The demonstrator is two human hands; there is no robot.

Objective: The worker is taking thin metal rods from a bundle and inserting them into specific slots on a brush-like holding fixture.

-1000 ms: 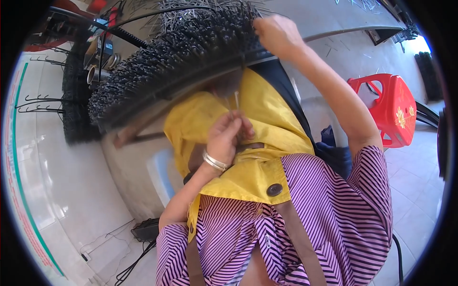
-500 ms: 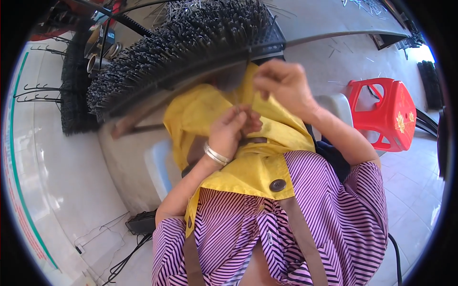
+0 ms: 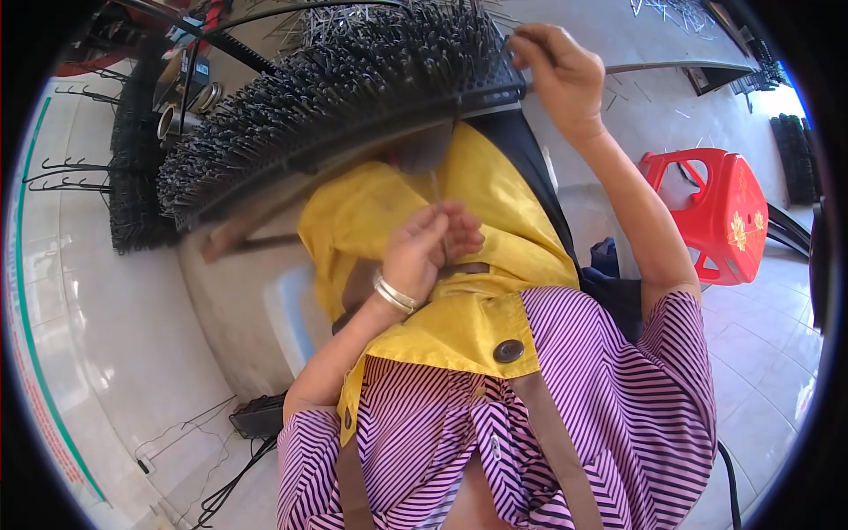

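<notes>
Over my lap, covered by a yellow apron [image 3: 508,199], my left hand [image 3: 428,246] is half closed, thumb against curled fingers. A thin light strip [image 3: 435,185] shows just above its fingertips; whether the hand grips it I cannot tell. My right hand [image 3: 565,75] is raised, its thumb and fingers pinched together beside the right end of a long black perforated rack [image 3: 490,91]. What it pinches, if anything, is hidden. Dense rows of thin black pieces [image 3: 336,97] stand upright in the rack like bristles.
To the right is a red plastic stool [image 3: 742,216]. Loose thin metal strips [image 3: 676,13] lie on the grey table at the back right. Wall hooks [image 3: 75,163] and a dark bundle [image 3: 137,177] hang at left. A round tin [image 3: 170,119] stands behind the rack.
My right hand has moved from beside my left hand, up and forward to the rack's right end. My left hand has stayed over the lap, its fingers slightly loosened.
</notes>
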